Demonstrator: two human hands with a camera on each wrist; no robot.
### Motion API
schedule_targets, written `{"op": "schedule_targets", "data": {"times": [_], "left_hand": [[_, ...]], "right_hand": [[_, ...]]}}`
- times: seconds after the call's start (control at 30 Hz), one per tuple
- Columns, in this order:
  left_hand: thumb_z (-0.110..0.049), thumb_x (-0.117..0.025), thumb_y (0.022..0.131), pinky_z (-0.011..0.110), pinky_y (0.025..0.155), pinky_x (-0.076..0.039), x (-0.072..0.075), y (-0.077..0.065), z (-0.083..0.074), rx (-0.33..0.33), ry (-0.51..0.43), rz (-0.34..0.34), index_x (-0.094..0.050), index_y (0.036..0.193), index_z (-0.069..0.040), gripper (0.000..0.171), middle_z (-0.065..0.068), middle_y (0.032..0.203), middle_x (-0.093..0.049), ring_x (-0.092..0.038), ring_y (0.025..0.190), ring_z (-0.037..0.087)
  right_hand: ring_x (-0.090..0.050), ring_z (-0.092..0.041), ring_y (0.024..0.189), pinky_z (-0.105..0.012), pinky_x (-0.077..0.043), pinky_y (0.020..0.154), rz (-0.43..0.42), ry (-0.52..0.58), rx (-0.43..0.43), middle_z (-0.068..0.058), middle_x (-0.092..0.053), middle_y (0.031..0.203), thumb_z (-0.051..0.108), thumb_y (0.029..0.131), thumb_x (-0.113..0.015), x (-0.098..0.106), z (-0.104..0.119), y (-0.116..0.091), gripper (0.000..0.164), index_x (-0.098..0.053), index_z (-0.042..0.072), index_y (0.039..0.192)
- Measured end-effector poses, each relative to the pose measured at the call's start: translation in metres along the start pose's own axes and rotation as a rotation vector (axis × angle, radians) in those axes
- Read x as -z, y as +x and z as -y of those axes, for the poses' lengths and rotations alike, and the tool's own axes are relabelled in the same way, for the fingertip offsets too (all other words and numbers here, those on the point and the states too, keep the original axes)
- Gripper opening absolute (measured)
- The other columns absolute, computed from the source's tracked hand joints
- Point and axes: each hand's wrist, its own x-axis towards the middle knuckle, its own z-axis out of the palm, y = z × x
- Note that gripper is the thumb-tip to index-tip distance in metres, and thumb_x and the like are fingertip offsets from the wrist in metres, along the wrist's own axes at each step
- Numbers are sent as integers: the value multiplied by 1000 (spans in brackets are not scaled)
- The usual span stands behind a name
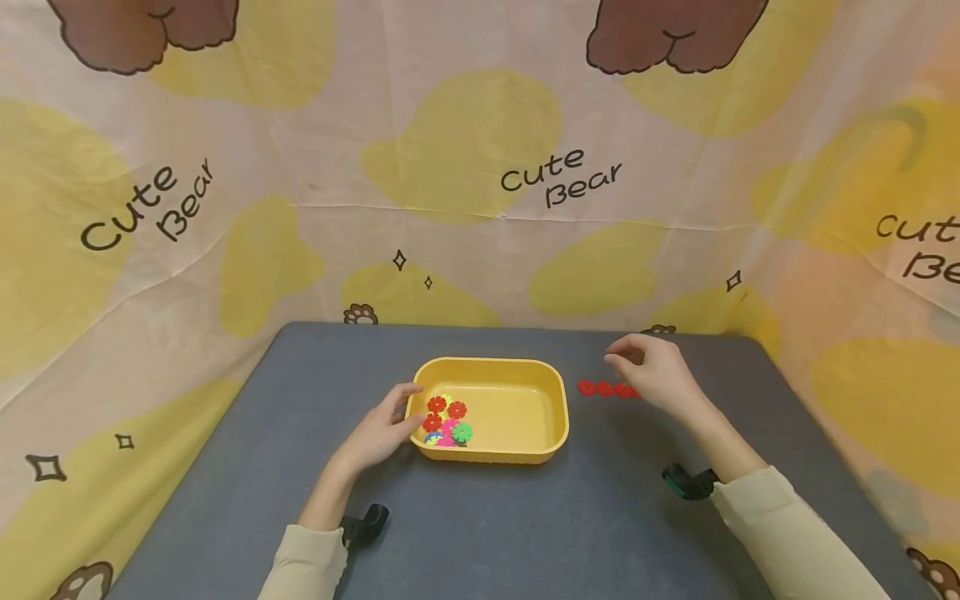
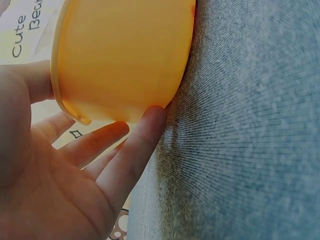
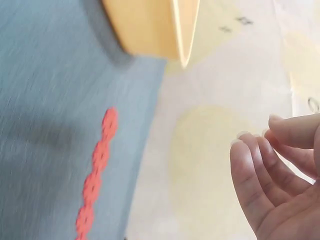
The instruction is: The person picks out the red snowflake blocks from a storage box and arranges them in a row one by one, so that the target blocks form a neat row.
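A yellow plastic bin [image 1: 517, 457] stands on the table, with several snowflake-shaped plastic discs in red, pink, green, yellow and blue [image 1: 457, 409] gathered at its left end. My left hand [image 1: 382, 429] holds the bin's left side, the thumb over the rim and the fingers [image 2: 150, 122] against the outer wall. To the right of the bin lies a row of linked red discs [image 3: 92, 187], partly covered by my right hand in the head view. That right hand [image 1: 656, 375] hovers above the row, fingers loosely bent, with nothing between thumb and fingertips.
The dark grey-blue table [image 1: 510, 525] carries the bin near its far edge. A printed cloth [image 1: 465, 183] with bears and lettering hangs behind and along both sides. Dark camera mounts [image 1: 366, 525] are strapped at both wrists.
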Motion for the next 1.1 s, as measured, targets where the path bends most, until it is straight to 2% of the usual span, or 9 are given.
{"op": "schedule_targets", "data": {"times": [0.23,0.47,0.6,0.83,1.1], "left_hand": [[-22,-62,102,47,93,-55,-1,-1,0,4,15,-2,-41,148,-10,52,25,158,-35,-49,135,45],[-24,-63,102,51,96,-53,-1,-1,-2,11,35,-17,-42,147,-13,51,23,158,-36,-48,136,46],[-24,-64,102,52,97,-52,0,-1,-2,11,39,-20,-43,147,-14,51,22,158,-36,-48,136,46],[-24,-63,102,52,98,-52,1,-2,-2,16,38,-19,-42,147,-13,51,23,159,-35,-47,136,46],[-24,-63,102,48,92,-56,0,-1,-2,2,16,-6,-41,148,-11,52,24,158,-35,-51,134,44]], "right_hand": [[-68,-24,92,-42,-56,76,18,63,47,-4,-74,103,22,97,-71,-22,21,4,20,-73,9,111],[-69,-24,86,-37,-57,70,44,130,80,-5,-73,101,20,97,-72,-39,40,9,20,-73,7,111],[-68,-20,85,-37,-57,72,50,128,116,-3,-73,100,19,96,-73,-52,50,11,17,-74,8,109],[-65,-20,85,-36,-54,72,60,143,180,-2,-71,98,15,94,-74,-78,63,16,15,-75,6,107],[-64,-20,87,-34,-54,73,110,187,186,0,-69,99,16,94,-75,-107,72,21,17,-74,7,108]]}}
